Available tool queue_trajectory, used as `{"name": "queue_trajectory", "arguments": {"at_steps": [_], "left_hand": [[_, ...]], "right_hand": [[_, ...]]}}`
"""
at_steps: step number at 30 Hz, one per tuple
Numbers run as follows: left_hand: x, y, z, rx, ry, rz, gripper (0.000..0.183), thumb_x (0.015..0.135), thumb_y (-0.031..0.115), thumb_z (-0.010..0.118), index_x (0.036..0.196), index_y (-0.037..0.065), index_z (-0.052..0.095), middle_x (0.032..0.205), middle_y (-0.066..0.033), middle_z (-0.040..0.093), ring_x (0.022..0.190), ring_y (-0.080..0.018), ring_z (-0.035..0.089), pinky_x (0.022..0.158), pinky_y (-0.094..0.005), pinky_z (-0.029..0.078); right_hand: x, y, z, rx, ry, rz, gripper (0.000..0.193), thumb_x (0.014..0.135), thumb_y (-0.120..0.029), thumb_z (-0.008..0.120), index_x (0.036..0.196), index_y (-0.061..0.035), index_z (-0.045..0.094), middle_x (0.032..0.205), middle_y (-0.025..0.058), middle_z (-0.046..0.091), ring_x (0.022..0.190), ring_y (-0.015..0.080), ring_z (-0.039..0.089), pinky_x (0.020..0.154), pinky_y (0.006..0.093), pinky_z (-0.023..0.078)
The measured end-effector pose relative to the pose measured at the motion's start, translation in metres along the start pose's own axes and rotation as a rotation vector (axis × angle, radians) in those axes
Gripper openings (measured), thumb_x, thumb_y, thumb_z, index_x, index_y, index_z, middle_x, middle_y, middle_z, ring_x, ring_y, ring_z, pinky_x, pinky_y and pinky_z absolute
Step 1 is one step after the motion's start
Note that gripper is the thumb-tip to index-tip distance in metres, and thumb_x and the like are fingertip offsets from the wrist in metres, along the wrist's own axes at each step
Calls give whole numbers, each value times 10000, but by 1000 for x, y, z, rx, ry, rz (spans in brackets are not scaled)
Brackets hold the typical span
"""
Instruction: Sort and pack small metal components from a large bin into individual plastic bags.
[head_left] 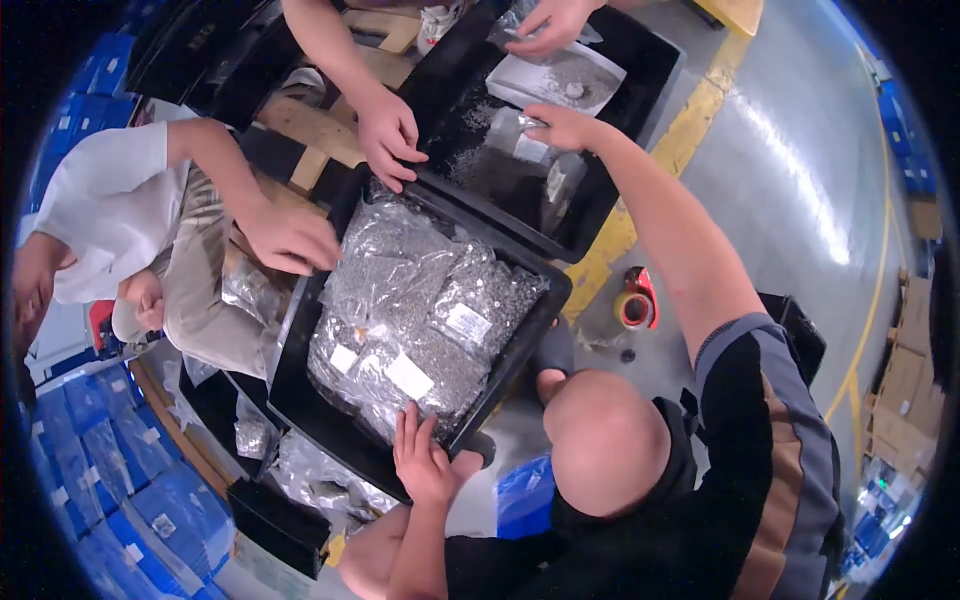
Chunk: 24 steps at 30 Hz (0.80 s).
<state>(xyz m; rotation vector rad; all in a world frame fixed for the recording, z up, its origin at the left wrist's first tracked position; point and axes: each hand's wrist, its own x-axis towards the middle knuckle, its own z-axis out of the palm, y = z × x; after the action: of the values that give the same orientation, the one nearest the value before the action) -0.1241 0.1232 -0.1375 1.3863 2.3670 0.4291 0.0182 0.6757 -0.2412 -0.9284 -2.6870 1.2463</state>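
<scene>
Neither my left hand nor my right hand is in view; all the hands here belong to other people. A black crate [510,392] in the middle holds clear plastic bags [385,265] of small grey metal parts, some with white labels. A co-worker's hand [425,465] rests at its near edge, and another person's hand [290,238] is at its left edge. In a second black crate [640,85], a co-worker's hand [562,128] grips a labelled clear bag [518,140]. Beside it lies a white box [540,82] with small grey parts.
Two more hands reach in from the top: one [388,135] by the crates' meeting edges, one [550,25] at a clear bag. Tape rolls [634,308] lie on the floor at right. Blue packages [150,500] are stacked at lower left. Cardboard boxes [905,370] stand far right.
</scene>
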Motion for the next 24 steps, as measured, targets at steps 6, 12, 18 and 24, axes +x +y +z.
{"name": "queue_trajectory", "arguments": {"at_steps": [6, 12, 18, 24], "left_hand": [[0, 0, 1, -5, 12, 1, 426, 768, 34, 416, 1144, 33, 616, 1411, -178, 478, 1322, -406, 413, 1081, -476, 351], [1, 1, 0, -9, 13, -1, 417, 763, 19, 420, 1127, 14, 623, 1399, -181, 490, 1320, -407, 415, 1085, -472, 349], [0, 1, -1, -2, 7, -21, 406, 763, 19, 426, 1117, 13, 623, 1402, -179, 487, 1319, -406, 416, 1082, -469, 351], [2, 2, 0, -11, 14, -11, 400, 763, 18, 425, 1111, 22, 623, 1403, -168, 489, 1323, -393, 416, 1075, -465, 357]], "right_hand": [[4, 16, -1, -18, 106, 74, 415, 900, -296, 615, 1229, -59, 529, 1203, 211, 588, 1165, 364, 533, 976, 420, 420], [6, 17, 2, 42, 132, 123, 377, 919, -246, 597, 1239, -71, 502, 1194, 171, 571, 1145, 301, 528, 980, 388, 403], [7, 6, 5, 70, 235, -20, 328, 913, -182, 614, 1202, -67, 510, 1153, 127, 592, 1110, 267, 548, 961, 377, 417], [2, -5, -5, 163, 330, -38, 340, 894, -186, 649, 1168, -31, 519, 1095, 102, 598, 1065, 211, 543, 937, 360, 427]]}}
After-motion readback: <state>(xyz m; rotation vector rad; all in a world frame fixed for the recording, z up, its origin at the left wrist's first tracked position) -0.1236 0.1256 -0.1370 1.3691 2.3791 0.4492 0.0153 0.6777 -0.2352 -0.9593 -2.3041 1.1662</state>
